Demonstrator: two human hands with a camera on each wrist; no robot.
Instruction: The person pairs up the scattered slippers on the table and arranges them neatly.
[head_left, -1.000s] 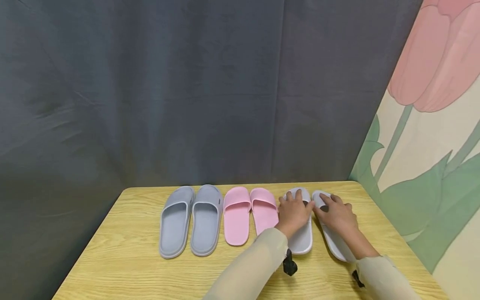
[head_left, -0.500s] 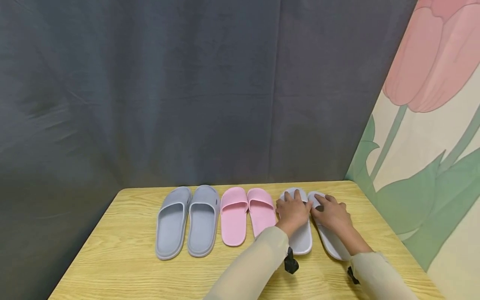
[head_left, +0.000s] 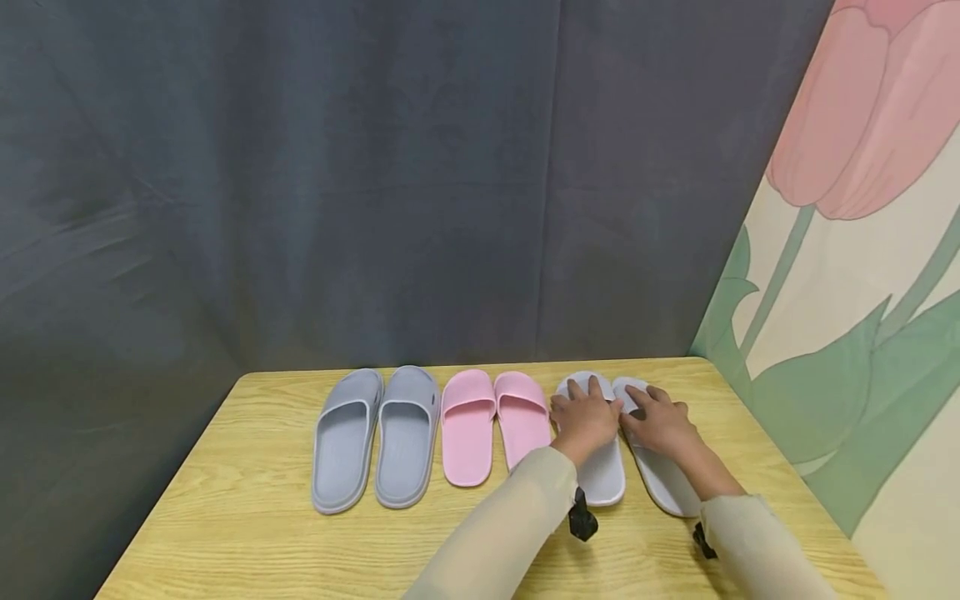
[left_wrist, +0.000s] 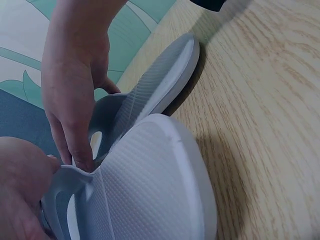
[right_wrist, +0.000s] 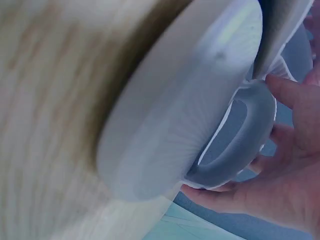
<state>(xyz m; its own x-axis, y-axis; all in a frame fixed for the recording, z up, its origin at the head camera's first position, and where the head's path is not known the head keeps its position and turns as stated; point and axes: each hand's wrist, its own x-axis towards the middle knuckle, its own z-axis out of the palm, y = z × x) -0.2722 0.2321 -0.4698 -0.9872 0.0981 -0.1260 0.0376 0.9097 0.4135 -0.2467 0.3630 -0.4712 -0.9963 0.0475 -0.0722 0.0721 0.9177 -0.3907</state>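
My left hand [head_left: 587, 421] lies over the strap of a pale grey slipper [head_left: 602, 481], thumb and fingers spread to the strap's two sides. To its right, my right hand [head_left: 662, 427] grips the strap of the matching slipper [head_left: 667, 485]. In the right wrist view, the right thumb and fingers [right_wrist: 212, 197] hold that strap [right_wrist: 240, 145] from opposite sides. Both slippers lie on the table, toes away from me and close together, heels apart. A dark patch on each strap is partly hidden by the hands.
Left of the hands, a pair of pink slippers [head_left: 468, 446] and a pair of darker grey slippers [head_left: 406, 458] stand in one row on the wooden table [head_left: 300, 558]. A dark curtain [head_left: 390, 183] hangs behind, and a tulip-painted wall [head_left: 847, 400] borders the right.
The right hand and its slipper have shifted slightly left, toward the other pale slipper. Both hands stay on the straps. The head view has also shifted a little.
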